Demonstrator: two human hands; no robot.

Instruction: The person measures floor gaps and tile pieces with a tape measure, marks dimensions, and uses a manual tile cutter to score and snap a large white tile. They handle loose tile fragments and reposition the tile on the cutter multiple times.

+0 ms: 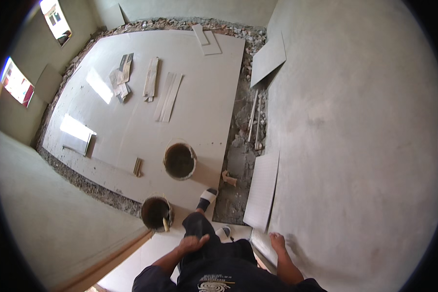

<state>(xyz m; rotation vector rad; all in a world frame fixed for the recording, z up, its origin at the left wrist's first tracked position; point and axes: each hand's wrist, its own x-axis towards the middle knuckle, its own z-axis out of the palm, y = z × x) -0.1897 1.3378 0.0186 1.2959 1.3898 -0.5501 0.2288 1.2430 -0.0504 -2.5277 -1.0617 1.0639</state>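
Note:
My left hand (193, 243) is over my dark trouser leg, its fingers loosely spread, with no object seen in it. My right hand (277, 241) hangs beside the right wall with its fingers curled in; nothing shows in it. Just beyond it, a pale patterned tile (261, 192) leans against that wall. Ahead of my left hand stands a bucket (144, 216) with a handled tool (165, 224) inside. A second bucket (193, 170) sits farther out on the pale tiled floor (204, 102). One of my feet (208, 196) is on the floor's near edge.
Stacks of cut tile strips (152, 80) and other tile pieces (168, 100) lie on the floor. A rubble-filled strip (241, 155) borders the tiling on the right. Another tile (269, 58) leans on the far right wall. A wooden door frame (107, 260) is at lower left.

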